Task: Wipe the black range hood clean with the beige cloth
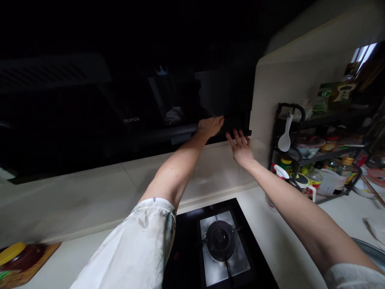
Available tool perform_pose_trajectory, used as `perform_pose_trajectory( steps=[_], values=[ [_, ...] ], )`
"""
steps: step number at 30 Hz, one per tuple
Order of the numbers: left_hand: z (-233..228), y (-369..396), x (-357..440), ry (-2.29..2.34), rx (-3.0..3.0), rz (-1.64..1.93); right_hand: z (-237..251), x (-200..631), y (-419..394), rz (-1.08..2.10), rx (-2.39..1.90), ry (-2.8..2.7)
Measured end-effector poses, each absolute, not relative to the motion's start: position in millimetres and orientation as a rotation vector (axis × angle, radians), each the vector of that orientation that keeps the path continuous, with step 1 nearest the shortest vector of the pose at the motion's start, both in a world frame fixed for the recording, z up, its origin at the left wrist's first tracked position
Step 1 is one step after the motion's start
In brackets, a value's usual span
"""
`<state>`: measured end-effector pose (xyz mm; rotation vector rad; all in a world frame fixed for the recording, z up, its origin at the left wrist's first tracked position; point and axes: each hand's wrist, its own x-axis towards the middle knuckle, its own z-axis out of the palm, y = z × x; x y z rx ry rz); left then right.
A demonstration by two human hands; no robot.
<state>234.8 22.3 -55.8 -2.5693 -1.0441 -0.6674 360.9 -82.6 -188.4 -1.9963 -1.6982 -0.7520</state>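
1. Both arms reach up to the black hood (90,120) above the stove; it says SUPOR on the front.
2. Left hand (211,125) lies flat, palm down, on the hood's lower front edge near its right end. Fingers are stretched out, not curled round anything, so the grip is open and just resting there.
3. Right hand (241,148) sits just beside and a bit lower, palm facing the hood, fingers spread. Fingertips are at the hood's bottom right corner; can't tell if they actually touch. Grip is wide open, holding nothing.
4. So the hood's edge is right under the left hand and just above the right fingertips.
5. Below on the table: a burner (221,239) set in a black cooktop.
6. Off to the right, a black rack (293,150) crammed with bottles and bowls, with a white spoon (285,136) hanging on it.
7. Bottom left, a wooden board (33,267).
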Motion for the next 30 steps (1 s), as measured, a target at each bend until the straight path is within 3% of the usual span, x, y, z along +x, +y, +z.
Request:
perform_pose_trajectory(
  steps=[10,30],
  values=[
    [-63,30,166,-1.186,-2.413,-0.732,-193,366,-79,-0.808,-1.992,-1.7],
    [-73,58,-62,-1.586,-1.977,-0.813,-203,379,-73,-0.965,-2.019,-1.649]
  ],
)
